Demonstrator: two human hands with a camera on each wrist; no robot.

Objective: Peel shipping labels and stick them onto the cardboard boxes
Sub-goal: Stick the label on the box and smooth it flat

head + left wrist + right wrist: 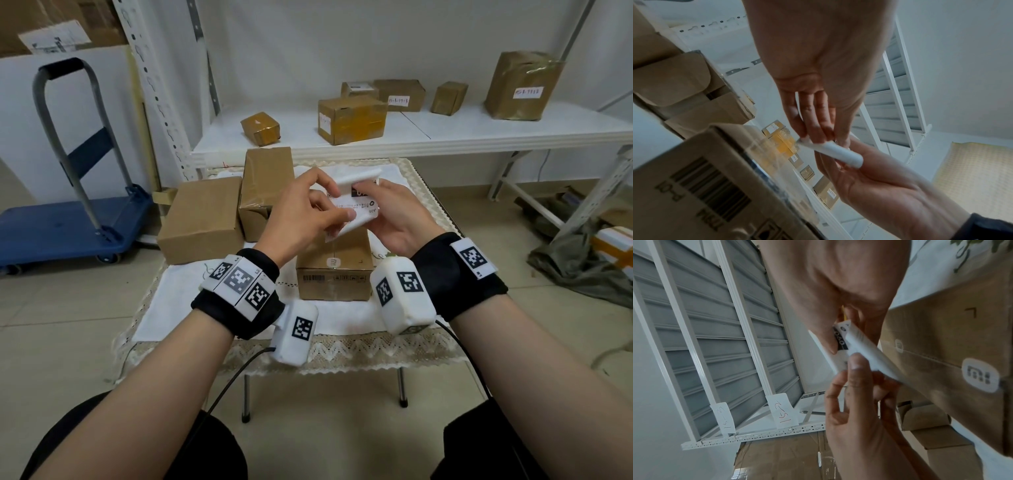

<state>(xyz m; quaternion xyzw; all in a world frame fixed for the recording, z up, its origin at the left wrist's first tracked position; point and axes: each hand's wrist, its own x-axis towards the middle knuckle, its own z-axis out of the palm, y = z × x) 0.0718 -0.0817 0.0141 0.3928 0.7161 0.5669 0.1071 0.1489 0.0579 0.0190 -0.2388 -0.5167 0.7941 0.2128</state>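
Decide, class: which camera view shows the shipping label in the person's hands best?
The head view: the shipping label shows its printed face, pinched by left hand and right hand. The right wrist view catches a blurred printed corner; the left wrist view only a curled white edge.

"mi" logo on cardboard box (941, 353)
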